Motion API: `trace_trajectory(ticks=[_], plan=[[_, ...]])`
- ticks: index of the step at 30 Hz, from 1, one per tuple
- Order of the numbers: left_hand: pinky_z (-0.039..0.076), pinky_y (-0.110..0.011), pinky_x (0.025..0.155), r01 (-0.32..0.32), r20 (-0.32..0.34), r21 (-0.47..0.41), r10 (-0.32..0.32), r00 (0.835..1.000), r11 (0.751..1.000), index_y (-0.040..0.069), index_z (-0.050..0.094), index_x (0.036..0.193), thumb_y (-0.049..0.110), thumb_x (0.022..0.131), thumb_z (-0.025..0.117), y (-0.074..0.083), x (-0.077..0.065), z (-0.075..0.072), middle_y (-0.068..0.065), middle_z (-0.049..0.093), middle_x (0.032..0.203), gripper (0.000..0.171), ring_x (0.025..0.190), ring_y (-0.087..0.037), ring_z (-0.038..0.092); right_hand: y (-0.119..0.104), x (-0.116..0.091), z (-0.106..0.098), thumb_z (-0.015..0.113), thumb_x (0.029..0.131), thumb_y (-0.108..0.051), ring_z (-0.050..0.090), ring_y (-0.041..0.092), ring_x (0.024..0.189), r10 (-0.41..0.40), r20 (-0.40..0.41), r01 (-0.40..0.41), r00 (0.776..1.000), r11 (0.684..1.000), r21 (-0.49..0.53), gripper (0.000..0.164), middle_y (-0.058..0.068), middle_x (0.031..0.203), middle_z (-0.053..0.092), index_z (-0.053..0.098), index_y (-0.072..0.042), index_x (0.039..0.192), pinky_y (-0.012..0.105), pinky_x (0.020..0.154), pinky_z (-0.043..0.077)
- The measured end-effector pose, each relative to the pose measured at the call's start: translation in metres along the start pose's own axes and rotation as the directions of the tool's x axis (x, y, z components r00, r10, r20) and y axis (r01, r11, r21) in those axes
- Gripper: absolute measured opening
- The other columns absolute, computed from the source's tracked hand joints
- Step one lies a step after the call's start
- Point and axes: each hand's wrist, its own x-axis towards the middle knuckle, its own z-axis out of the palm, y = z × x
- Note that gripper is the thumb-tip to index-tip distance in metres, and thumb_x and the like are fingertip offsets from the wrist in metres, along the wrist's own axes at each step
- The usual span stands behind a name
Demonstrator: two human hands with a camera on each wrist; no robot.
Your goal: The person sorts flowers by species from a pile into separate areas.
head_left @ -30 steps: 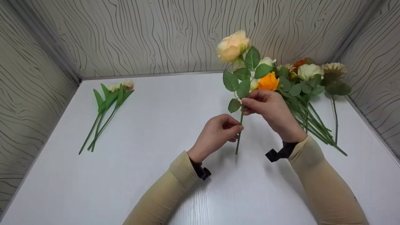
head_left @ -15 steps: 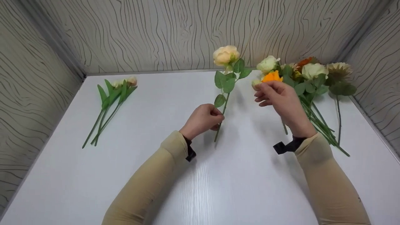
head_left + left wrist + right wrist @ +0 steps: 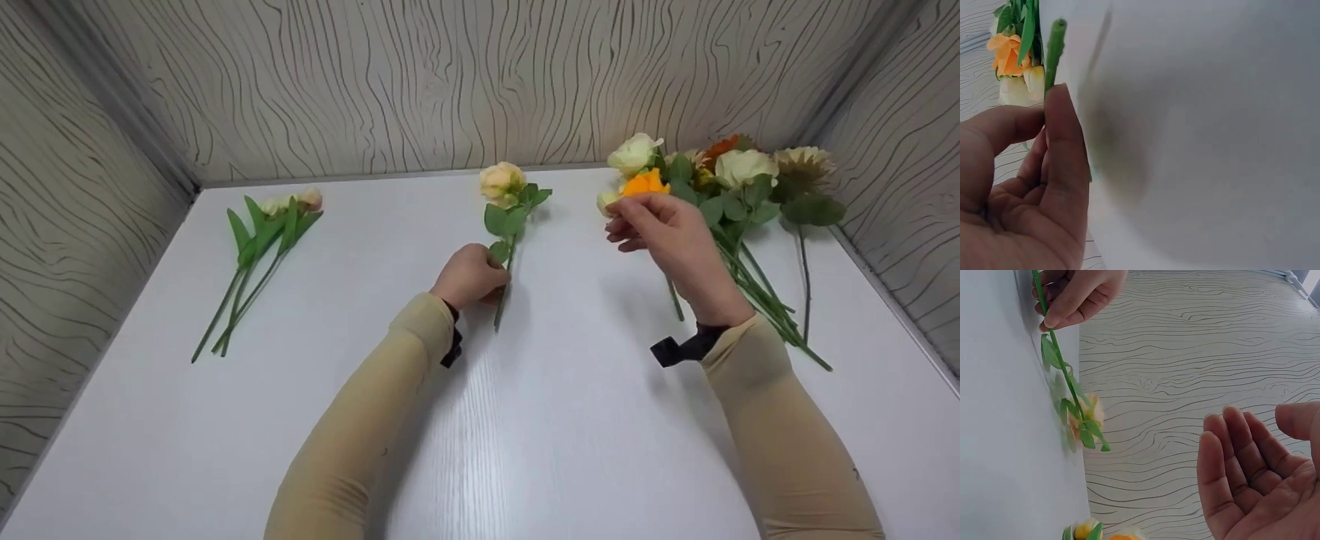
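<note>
My left hand (image 3: 472,276) pinches the green stem of a peach rose (image 3: 502,183) between thumb and fingers, low over the white table. In the left wrist view the cut end of the stem (image 3: 1055,48) sticks out past the fingertips. The right wrist view shows the rose's bloom (image 3: 1092,419) hanging near the tabletop, leaves along its stem. My right hand (image 3: 664,238) holds nothing; its fingers (image 3: 1241,464) are relaxed, the thumb apart from them. It hovers in front of an orange flower (image 3: 645,182), partly covering it in the head view.
Three tulips (image 3: 259,262) with pale heads lie on the left of the white table (image 3: 360,405). A heap of cream, orange and rust flowers (image 3: 742,169) lies at the back right, stems toward the front. A wood-grain patterned wall (image 3: 390,90) rises behind the table.
My left hand has carried the rose leftward and lowered it toward the table. The right hand has let go of its stem and moved slightly right.
</note>
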Motion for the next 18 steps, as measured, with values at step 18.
trace_trajectory(ticks=[18], plan=[[0.058, -0.029, 0.064, -0.035, -0.006, 0.015, 0.035, 0.999, 0.999, 0.001, 0.072, 0.091, 0.007, 0.094, 0.070, -0.0032, 0.0005, 0.0066, -0.009, 0.071, 0.075, 0.007, 0.063, -0.016, 0.070, 0.0100, 0.0034, 0.0069, 0.059, 0.103, -0.047, 0.066, 0.028, 0.099, 0.019, 0.053, -0.017, 0.998, 0.999, -0.045, 0.046, 0.016, 0.105, 0.068, 0.071, -0.006, 0.119, 0.031, 0.086, 0.058]])
